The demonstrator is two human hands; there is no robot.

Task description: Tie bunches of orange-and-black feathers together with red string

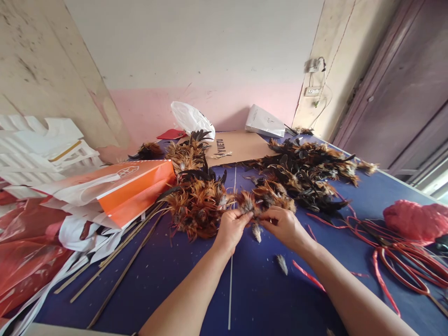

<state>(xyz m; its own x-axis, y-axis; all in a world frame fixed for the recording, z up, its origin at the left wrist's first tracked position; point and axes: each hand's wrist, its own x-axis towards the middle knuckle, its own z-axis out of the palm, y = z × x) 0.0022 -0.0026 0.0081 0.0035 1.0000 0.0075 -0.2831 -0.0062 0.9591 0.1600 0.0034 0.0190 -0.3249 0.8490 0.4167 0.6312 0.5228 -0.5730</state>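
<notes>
Left grip (233, 228) & right grip (283, 226) both pinched on small feather bunch (250, 204) btw. them, just over blue tabletop (259, 289). Feathers prob. v. light, soft, easily bent; best held at quill ends. Bigger feather pile (198, 205) just left of left grip.

Soft, fluffy feathers (257, 207) here, rust-brown and black, with a faint sheen on the dark ones. Under them the table (266, 298) shows a matt blue top, smooth and dusted with fluff. The orange paper bag (136, 186) looks slick and glossy. Plain brown cardboard (241, 147), dull and flat. Thin wooden sticks (122, 261), bare and dry-looking. Red plastic cord (395, 261) shines, and the white plastic bag (191, 117) is crinkled and glossy.
</notes>
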